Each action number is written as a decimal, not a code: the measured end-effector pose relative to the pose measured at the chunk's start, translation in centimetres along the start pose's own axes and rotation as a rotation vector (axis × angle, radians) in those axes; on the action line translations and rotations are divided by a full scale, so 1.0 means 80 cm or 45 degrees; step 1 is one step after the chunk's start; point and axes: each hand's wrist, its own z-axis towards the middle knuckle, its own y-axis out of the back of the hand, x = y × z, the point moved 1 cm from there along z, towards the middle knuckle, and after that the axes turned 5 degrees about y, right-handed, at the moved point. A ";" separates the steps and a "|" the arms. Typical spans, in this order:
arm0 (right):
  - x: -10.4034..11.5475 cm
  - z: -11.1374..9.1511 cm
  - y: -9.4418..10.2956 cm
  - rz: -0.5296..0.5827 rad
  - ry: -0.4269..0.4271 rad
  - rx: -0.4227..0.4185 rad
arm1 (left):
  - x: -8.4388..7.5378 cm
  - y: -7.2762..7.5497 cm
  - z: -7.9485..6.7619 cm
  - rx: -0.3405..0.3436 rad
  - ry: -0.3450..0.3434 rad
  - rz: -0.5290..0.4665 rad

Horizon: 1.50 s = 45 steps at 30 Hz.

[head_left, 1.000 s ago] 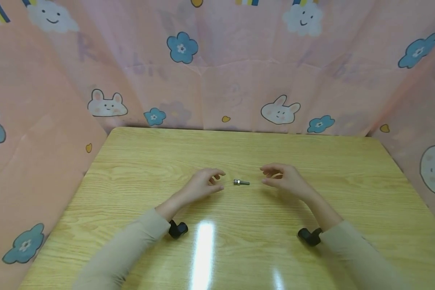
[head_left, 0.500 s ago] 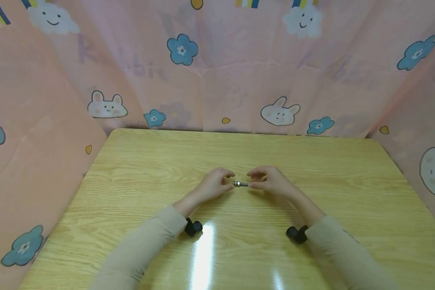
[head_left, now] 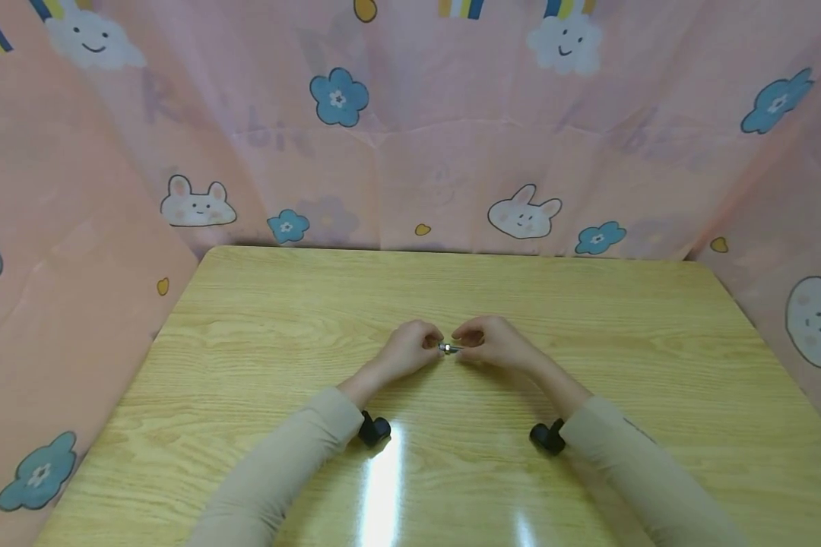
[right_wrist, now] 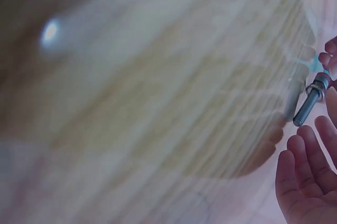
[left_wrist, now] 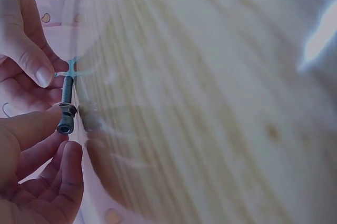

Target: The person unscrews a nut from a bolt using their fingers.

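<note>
Pink bunny cloth backs the wood table, & btwn the L hand & R hand is a socket-head bolt w/ nut, fat end pinched by the L fingers, prob. b/c that leaves threads free near the R fingers, curved & apart.

Indoor booth (cartoon-print cloth, table)

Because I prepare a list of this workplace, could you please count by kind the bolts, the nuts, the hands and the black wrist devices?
Bolt: 1
Nut: 1
Hands: 2, left hand and right hand
Black wrist devices: 2, left device and right device
Total: 6
</note>
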 end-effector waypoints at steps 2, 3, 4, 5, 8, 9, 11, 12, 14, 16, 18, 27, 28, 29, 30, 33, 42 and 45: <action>0.001 0.002 -0.001 0.003 -0.001 0.011 | 0.000 -0.001 0.001 0.000 0.008 0.004; 0.001 0.003 -0.002 0.005 -0.002 0.015 | -0.001 -0.002 0.002 0.003 0.019 0.003; 0.000 0.004 -0.003 0.008 -0.003 0.017 | -0.001 -0.003 0.003 0.005 0.027 0.004; 0.000 0.005 -0.004 0.013 -0.003 0.017 | -0.001 -0.004 0.003 0.007 0.037 0.003; 0.000 0.008 -0.006 0.018 -0.003 0.016 | -0.002 -0.006 0.004 0.011 0.055 -0.007; 0.000 0.008 -0.007 0.019 -0.005 0.014 | -0.001 -0.006 0.004 0.010 0.056 -0.010; 0.000 0.009 -0.007 0.024 -0.004 0.014 | -0.002 -0.007 0.004 0.004 0.055 -0.017; 0.000 0.009 -0.007 0.028 -0.007 0.015 | -0.002 -0.008 0.004 0.002 0.056 -0.022; 0.000 0.009 -0.008 0.042 -0.013 0.020 | -0.002 -0.008 0.004 -0.006 0.061 -0.026; 0.000 0.009 -0.008 0.057 -0.014 0.029 | -0.002 -0.008 0.003 -0.014 0.068 -0.042; 0.000 0.008 -0.008 0.082 -0.023 0.026 | -0.002 -0.008 0.002 -0.023 0.074 -0.062; 0.003 0.004 -0.003 0.211 -0.045 0.001 | -0.002 -0.005 -0.003 -0.028 0.096 -0.231; 0.003 0.004 -0.003 0.230 -0.058 -0.005 | -0.003 -0.005 -0.003 -0.032 0.093 -0.249; 0.003 0.004 -0.002 0.252 -0.070 -0.010 | -0.003 -0.004 -0.004 -0.032 0.093 -0.269; 0.004 0.003 -0.001 0.273 -0.082 -0.015 | -0.004 -0.003 -0.004 -0.034 0.096 -0.292; 0.005 0.002 0.001 0.324 -0.101 -0.015 | -0.008 -0.001 -0.007 -0.039 0.105 -0.361; 0.023 -0.003 0.010 0.663 -0.080 -0.034 | -0.028 0.016 -0.024 -0.133 0.086 -0.540; 0.032 -0.006 0.013 0.695 -0.062 -0.053 | -0.035 0.022 -0.032 -0.165 0.037 -0.550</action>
